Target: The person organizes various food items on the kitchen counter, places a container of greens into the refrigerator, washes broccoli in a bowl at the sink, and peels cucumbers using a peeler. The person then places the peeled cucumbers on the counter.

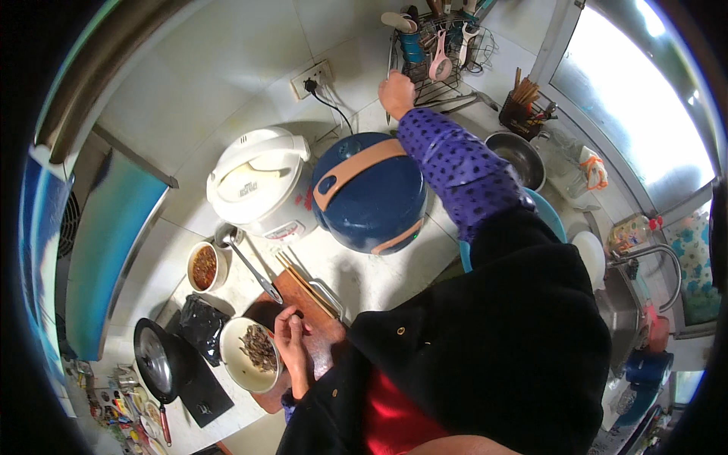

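Note:
My right hand [397, 94] reaches to the back wall and is closed around a long, thin metal utensil [391, 54], whose ends show above and below the fist; its exact kind cannot be told. Just beside it stands a wire utensil rack [432, 85]. Over the brown cutting board [327, 335], my left hand [293, 341] has loosely bent fingers and appears to hold nothing. At its side is a cream bowl [236, 372] with dark, strip-like food [259, 348] in it. A pair of wooden chopsticks [307, 287] and a metal ladle [256, 273] lie near the board.
A blue electric cooker [369, 193] and a white rice cooker [256, 182] stand along the wall. A cup of red-brown sauce [203, 267], a black plastic bag [203, 327] and a frying pan [156, 361] are to the left. At right are a metal bowl [526, 156] and a sink [617, 310].

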### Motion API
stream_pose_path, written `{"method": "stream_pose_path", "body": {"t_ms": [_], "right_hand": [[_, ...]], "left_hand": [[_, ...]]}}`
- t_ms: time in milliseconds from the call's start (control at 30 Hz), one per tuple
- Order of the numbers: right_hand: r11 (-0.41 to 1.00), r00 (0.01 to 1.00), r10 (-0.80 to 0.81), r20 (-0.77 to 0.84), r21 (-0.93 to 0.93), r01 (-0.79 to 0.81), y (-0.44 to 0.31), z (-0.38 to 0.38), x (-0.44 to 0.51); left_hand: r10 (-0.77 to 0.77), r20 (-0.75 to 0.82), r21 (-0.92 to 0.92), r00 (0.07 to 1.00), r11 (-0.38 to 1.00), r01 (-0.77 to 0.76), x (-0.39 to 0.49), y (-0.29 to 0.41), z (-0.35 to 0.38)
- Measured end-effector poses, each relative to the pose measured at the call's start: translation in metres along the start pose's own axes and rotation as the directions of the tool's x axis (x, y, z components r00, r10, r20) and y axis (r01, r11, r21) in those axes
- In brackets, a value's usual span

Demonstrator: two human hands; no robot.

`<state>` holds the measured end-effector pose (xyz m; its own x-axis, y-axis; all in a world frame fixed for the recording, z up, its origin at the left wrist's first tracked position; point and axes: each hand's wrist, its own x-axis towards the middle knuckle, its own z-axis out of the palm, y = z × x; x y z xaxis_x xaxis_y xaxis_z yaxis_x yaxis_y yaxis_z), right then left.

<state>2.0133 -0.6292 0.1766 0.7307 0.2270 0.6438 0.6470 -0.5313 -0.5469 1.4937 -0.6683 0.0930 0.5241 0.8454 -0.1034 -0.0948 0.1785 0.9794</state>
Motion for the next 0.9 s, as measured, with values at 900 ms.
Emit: {"method": "stream_pose_path", "body": {"t_ms": [900], "right_hand": [[0.764,0.909,-0.21,0.36,-0.52,0.382,0.171,0.222,0.157]], "left_hand": [[-0.107,-0.201,0.209,0.974,0.966,0.149,-0.008,0.003,-0.007]]}}
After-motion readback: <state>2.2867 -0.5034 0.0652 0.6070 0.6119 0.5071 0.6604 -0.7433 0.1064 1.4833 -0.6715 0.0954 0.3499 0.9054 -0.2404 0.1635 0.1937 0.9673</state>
